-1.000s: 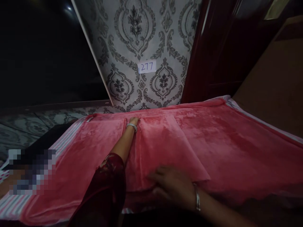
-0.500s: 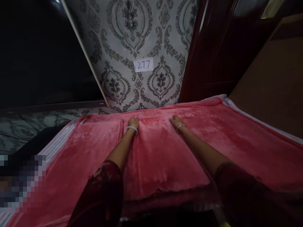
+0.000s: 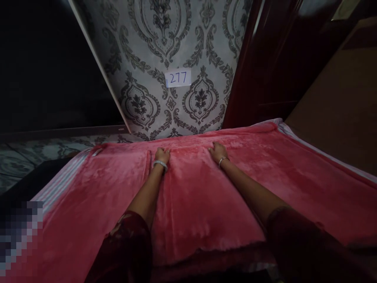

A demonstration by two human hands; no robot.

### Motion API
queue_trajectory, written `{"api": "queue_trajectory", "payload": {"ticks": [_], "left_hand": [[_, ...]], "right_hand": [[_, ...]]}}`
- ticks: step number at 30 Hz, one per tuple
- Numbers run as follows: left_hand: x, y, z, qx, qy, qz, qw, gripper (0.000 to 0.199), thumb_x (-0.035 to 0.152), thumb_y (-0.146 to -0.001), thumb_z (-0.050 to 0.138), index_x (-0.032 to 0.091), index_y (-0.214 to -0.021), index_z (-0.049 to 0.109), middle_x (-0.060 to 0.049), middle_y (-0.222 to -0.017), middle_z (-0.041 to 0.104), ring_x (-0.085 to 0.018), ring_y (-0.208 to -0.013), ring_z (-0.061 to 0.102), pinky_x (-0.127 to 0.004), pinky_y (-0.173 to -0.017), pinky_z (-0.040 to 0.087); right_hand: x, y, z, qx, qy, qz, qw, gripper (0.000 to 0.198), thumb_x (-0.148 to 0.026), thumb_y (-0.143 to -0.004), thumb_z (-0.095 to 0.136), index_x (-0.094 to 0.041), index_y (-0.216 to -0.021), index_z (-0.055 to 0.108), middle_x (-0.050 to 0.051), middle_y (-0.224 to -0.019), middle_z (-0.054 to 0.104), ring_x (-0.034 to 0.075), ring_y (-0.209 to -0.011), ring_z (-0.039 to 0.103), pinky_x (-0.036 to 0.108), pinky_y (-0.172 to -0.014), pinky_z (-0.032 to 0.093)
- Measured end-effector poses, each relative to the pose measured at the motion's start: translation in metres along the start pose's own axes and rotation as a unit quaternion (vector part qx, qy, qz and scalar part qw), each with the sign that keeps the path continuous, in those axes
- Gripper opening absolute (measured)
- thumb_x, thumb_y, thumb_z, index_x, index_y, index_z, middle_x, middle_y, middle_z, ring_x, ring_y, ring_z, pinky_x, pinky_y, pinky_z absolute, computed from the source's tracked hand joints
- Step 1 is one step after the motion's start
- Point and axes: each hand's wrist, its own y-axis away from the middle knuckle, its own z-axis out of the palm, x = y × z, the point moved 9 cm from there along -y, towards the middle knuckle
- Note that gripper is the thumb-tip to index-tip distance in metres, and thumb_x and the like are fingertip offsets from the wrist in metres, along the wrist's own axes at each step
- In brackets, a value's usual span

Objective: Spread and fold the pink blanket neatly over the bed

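Note:
A folded red plush cloth (image 3: 203,204) lies between my arms on a larger red plush blanket (image 3: 297,181). Toward its far left corner, my left hand (image 3: 161,156) has its fingers curled closed on the cloth's far edge. My right hand (image 3: 218,150) is at the far right corner, fingers also bent and pinching the fabric there. Both hands rest low against the plush, with the fingertips partly hidden. A raised fold (image 3: 148,165) of red plush runs just left of my left hand. The cloth's near edge is uneven and lies in shadow.
Patterned wallpaper (image 3: 171,35) rises behind the blanket, with a paper label (image 3: 178,78) reading 277. A dark screen (image 3: 50,70) stands at the left. A dark red door frame (image 3: 250,70) and a brown board (image 3: 338,98) stand at the right. The blanket's striped border (image 3: 63,182) shows at left.
The view has shifted slightly, so the wall and blanket appear a little displaced. Both hands remain at the cloth's far edge, with little visible movement of the fabric.

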Motion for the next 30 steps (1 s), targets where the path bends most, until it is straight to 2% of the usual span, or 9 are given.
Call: {"api": "queue_trajectory", "payload": {"ticks": [1, 3, 5, 7, 10, 13, 20, 26, 30], "left_hand": [[0.007, 0.003, -0.002, 0.009, -0.021, 0.017, 1.000, 0.039, 0.016, -0.079, 0.072, 0.015, -0.117, 0.062, -0.023, -0.138, 0.063, -0.035, -0.142, 0.049, -0.043, -0.115, 0.039], [0.029, 0.014, 0.001, 0.014, -0.103, 0.098, 0.990, 0.055, 0.018, -0.082, 0.068, 0.015, -0.136, 0.056, -0.021, -0.156, 0.048, -0.034, -0.151, 0.036, -0.045, -0.123, 0.028], [0.048, 0.030, 0.020, -0.012, -0.232, 0.201, 0.952, 0.064, 0.025, -0.087, 0.064, 0.016, -0.148, 0.048, -0.019, -0.165, 0.037, -0.034, -0.157, 0.022, -0.050, -0.128, 0.017], [0.048, 0.046, 0.047, -0.064, -0.354, 0.252, 0.898, 0.067, 0.036, -0.093, 0.058, 0.012, -0.153, 0.044, -0.022, -0.166, 0.034, -0.037, -0.159, 0.017, -0.056, -0.128, 0.012], [0.022, 0.054, 0.071, -0.147, -0.452, 0.209, 0.855, 0.073, 0.052, -0.098, 0.045, 0.010, -0.157, 0.040, -0.024, -0.166, 0.033, -0.038, -0.158, 0.020, -0.059, -0.126, 0.014], [0.005, 0.054, 0.076, -0.178, -0.499, 0.181, 0.829, 0.079, 0.060, -0.100, 0.031, 0.010, -0.161, 0.033, -0.021, -0.169, 0.026, -0.034, -0.159, 0.017, -0.057, -0.127, 0.014], [0.003, 0.050, 0.074, -0.177, -0.519, 0.182, 0.816, 0.083, 0.064, -0.100, 0.024, 0.010, -0.163, 0.028, -0.019, -0.171, 0.024, -0.033, -0.159, 0.017, -0.056, -0.127, 0.015], [0.003, 0.051, 0.074, -0.174, -0.517, 0.191, 0.816, 0.083, 0.063, -0.100, 0.025, 0.008, -0.162, 0.029, -0.020, -0.169, 0.027, -0.034, -0.158, 0.020, -0.057, -0.127, 0.017], [0.006, 0.048, 0.071, -0.178, -0.492, 0.192, 0.830, 0.079, 0.060, -0.099, 0.032, 0.010, -0.160, 0.033, -0.020, -0.168, 0.030, -0.033, -0.158, 0.022, -0.056, -0.127, 0.017]], "right_hand": [[-0.009, 0.002, -0.003, 0.010, 0.007, -0.028, 1.000, 0.054, -0.033, -0.101, 0.050, -0.012, -0.150, 0.050, 0.022, -0.148, 0.055, 0.030, -0.135, 0.052, 0.042, -0.105, 0.045], [-0.030, 0.008, -0.003, 0.014, 0.033, -0.087, 0.996, 0.056, -0.037, -0.103, 0.045, -0.014, -0.155, 0.044, 0.021, -0.158, 0.044, 0.032, -0.146, 0.040, 0.051, -0.113, 0.040], [-0.046, 0.017, 0.007, -0.007, 0.070, -0.125, 0.990, 0.057, -0.040, -0.105, 0.040, -0.014, -0.156, 0.042, 0.020, -0.165, 0.033, 0.033, -0.152, 0.029, 0.057, -0.118, 0.032], [-0.054, 0.025, 0.021, -0.041, 0.103, -0.137, 0.984, 0.060, -0.045, -0.107, 0.037, -0.016, -0.159, 0.039, 0.018, -0.168, 0.027, 0.033, -0.156, 0.022, 0.059, -0.121, 0.025], [-0.053, 0.032, 0.040, -0.074, 0.136, -0.138, 0.978, 0.063, -0.052, -0.107, 0.033, -0.021, -0.162, 0.034, 0.014, -0.170, 0.025, 0.032, -0.157, 0.019, 0.059, -0.123, 0.019], [-0.044, 0.032, 0.049, -0.086, 0.153, -0.134, 0.975, 0.066, -0.057, -0.107, 0.028, -0.022, -0.163, 0.032, 0.013, -0.171, 0.022, 0.031, -0.157, 0.018, 0.058, -0.123, 0.018], [-0.011, 0.011, 0.050, -0.111, 0.144, -0.104, 0.978, 0.071, -0.062, -0.105, 0.022, -0.025, -0.165, 0.028, 0.010, -0.173, 0.016, 0.031, -0.159, 0.013, 0.059, -0.122, 0.022], [0.025, -0.003, 0.044, -0.114, 0.121, -0.085, 0.982, 0.070, -0.054, -0.107, 0.022, -0.017, -0.166, 0.023, 0.013, -0.171, 0.019, 0.028, -0.158, 0.017, 0.052, -0.126, 0.019], [0.043, -0.002, 0.034, -0.109, 0.081, -0.114, 0.984, 0.068, -0.050, -0.106, 0.025, -0.017, -0.165, 0.028, 0.012, -0.169, 0.027, 0.026, -0.157, 0.023, 0.050, -0.126, 0.022]]}}
